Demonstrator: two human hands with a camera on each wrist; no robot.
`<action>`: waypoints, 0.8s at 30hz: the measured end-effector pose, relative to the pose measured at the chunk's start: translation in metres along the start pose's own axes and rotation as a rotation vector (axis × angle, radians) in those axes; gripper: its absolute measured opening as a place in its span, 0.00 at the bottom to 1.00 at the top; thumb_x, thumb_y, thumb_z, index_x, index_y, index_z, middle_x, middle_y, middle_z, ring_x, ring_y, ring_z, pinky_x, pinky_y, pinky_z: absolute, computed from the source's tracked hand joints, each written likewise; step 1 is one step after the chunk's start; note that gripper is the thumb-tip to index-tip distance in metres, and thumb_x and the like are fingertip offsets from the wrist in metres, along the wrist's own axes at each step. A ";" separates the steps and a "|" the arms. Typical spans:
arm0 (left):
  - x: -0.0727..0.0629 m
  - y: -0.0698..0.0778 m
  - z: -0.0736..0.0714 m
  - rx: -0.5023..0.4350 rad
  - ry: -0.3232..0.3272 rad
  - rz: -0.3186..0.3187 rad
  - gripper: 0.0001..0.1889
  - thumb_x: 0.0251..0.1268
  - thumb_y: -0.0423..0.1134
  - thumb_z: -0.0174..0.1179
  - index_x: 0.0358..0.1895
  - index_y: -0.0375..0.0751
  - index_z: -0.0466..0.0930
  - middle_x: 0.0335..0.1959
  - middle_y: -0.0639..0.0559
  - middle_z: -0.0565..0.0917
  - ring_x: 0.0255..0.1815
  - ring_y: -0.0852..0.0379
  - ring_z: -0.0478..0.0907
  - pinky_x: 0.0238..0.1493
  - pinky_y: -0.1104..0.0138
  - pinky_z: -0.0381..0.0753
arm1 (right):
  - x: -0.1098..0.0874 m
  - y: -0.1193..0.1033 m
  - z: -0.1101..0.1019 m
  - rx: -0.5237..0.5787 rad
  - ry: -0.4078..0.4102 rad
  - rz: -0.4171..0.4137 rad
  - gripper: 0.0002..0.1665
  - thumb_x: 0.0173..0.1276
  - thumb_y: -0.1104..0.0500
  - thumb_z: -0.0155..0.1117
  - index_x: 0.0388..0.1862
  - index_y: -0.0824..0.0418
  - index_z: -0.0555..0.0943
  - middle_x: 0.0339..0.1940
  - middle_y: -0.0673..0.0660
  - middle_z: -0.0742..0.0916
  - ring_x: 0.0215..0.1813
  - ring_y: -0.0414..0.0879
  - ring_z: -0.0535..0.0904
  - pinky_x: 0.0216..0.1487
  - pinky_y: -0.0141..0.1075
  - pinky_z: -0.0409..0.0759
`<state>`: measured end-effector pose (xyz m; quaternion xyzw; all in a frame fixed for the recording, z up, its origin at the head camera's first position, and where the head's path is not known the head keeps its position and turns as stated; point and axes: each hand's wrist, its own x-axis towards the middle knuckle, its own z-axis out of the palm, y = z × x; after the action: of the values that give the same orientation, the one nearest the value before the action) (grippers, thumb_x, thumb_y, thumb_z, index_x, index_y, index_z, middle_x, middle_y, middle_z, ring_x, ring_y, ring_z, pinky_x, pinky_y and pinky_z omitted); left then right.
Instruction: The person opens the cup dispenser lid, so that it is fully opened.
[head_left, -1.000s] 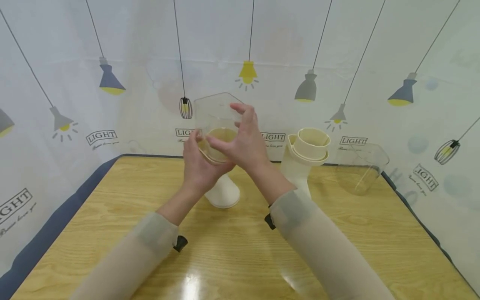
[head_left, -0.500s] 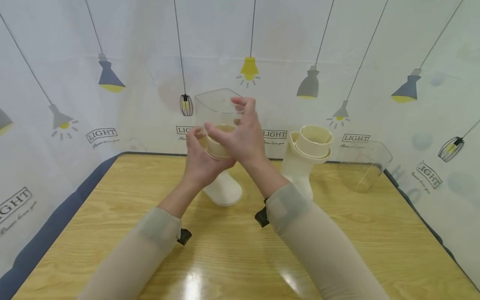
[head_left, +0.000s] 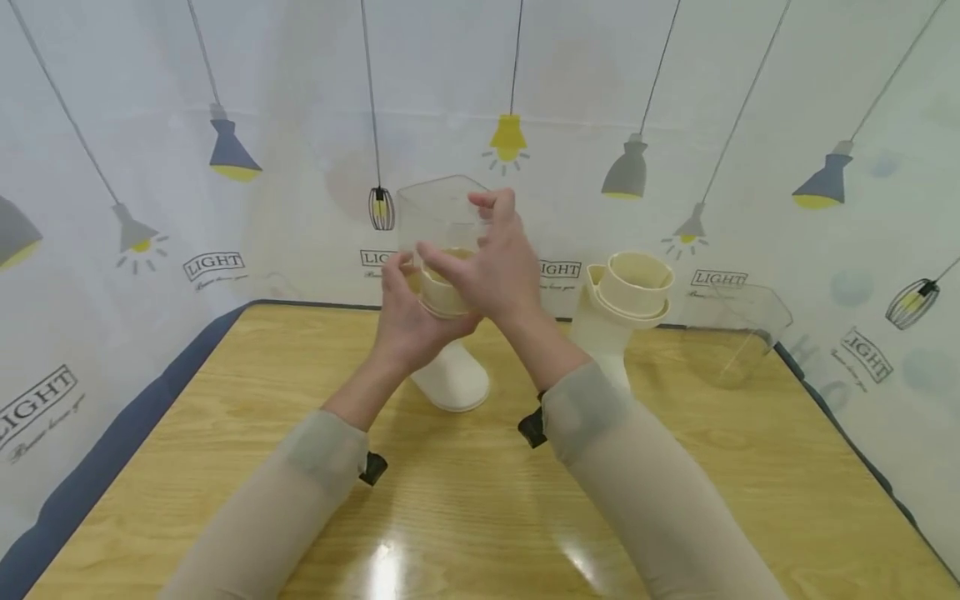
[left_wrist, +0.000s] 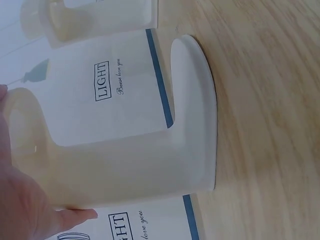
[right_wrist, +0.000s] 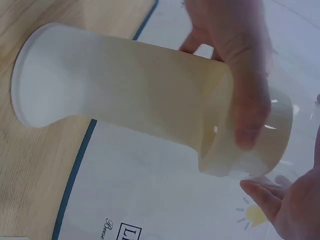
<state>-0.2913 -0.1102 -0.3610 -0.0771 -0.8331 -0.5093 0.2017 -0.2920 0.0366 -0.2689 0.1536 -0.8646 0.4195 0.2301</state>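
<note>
My left hand [head_left: 423,325] grips the top of a cream plastic dispenser stand [head_left: 453,379], just under its round collar. The stand is upright, its rounded base on the table. My right hand [head_left: 498,267] holds a clear, many-sided plastic container [head_left: 435,204] at the collar, thumb in front and fingers bent at its right side. I cannot tell how far the container's lower end sits in the collar. In the right wrist view my left thumb [right_wrist: 247,115] lies across the collar, while my right fingers [right_wrist: 265,200] are at the clear edge. The left wrist view shows the stand's side [left_wrist: 125,167].
To the right stands a second cream dispenser stand [head_left: 633,292] with a similar collar. Another clear container [head_left: 735,342] rests near the table's back right corner. The wooden table [head_left: 450,517] meets a lamp-printed cloth [head_left: 300,167] behind.
My right thumb has risen from the front of the collar to about its rim. Both hands keep hold of the stand and container, with little other movement; the head view has shifted slightly.
</note>
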 end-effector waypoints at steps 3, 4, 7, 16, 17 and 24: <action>0.000 0.000 0.000 0.003 0.014 0.000 0.69 0.41 0.56 0.89 0.82 0.47 0.47 0.73 0.35 0.68 0.69 0.39 0.74 0.68 0.45 0.80 | 0.002 -0.001 -0.001 0.016 -0.002 0.019 0.51 0.61 0.33 0.82 0.74 0.47 0.64 0.77 0.56 0.81 0.57 0.54 0.88 0.51 0.49 0.87; 0.001 -0.001 0.000 0.008 0.015 -0.003 0.69 0.40 0.56 0.89 0.82 0.48 0.47 0.74 0.36 0.69 0.69 0.39 0.74 0.68 0.46 0.81 | 0.002 -0.001 -0.001 -0.003 -0.012 0.018 0.51 0.61 0.32 0.81 0.74 0.47 0.64 0.77 0.56 0.81 0.54 0.54 0.88 0.49 0.49 0.87; 0.002 0.000 0.000 0.003 0.000 -0.011 0.69 0.40 0.56 0.89 0.82 0.49 0.47 0.75 0.36 0.68 0.70 0.40 0.73 0.69 0.46 0.80 | 0.002 -0.001 -0.003 -0.068 -0.018 -0.002 0.51 0.62 0.30 0.79 0.74 0.48 0.65 0.78 0.57 0.81 0.46 0.56 0.87 0.42 0.49 0.86; 0.003 -0.001 0.000 0.003 -0.018 -0.002 0.68 0.41 0.56 0.89 0.81 0.49 0.48 0.74 0.36 0.68 0.68 0.40 0.75 0.68 0.46 0.80 | 0.003 -0.001 -0.007 -0.098 -0.020 -0.029 0.50 0.63 0.30 0.79 0.73 0.50 0.66 0.78 0.55 0.81 0.45 0.57 0.87 0.40 0.48 0.86; 0.003 -0.001 -0.001 0.002 -0.023 0.000 0.68 0.41 0.56 0.89 0.81 0.50 0.48 0.75 0.36 0.68 0.68 0.40 0.75 0.68 0.45 0.80 | 0.003 -0.001 -0.008 -0.111 -0.021 -0.030 0.50 0.63 0.30 0.79 0.73 0.50 0.66 0.78 0.54 0.81 0.45 0.56 0.87 0.39 0.47 0.85; 0.004 0.001 -0.001 0.020 -0.041 0.001 0.68 0.42 0.58 0.88 0.82 0.50 0.48 0.74 0.36 0.68 0.68 0.40 0.75 0.68 0.45 0.80 | 0.005 -0.003 -0.014 -0.112 -0.040 -0.010 0.49 0.64 0.29 0.78 0.71 0.50 0.66 0.77 0.52 0.82 0.50 0.56 0.89 0.42 0.48 0.87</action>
<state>-0.2949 -0.1106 -0.3582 -0.0858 -0.8420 -0.4993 0.1854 -0.2910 0.0461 -0.2567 0.1534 -0.8902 0.3663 0.2232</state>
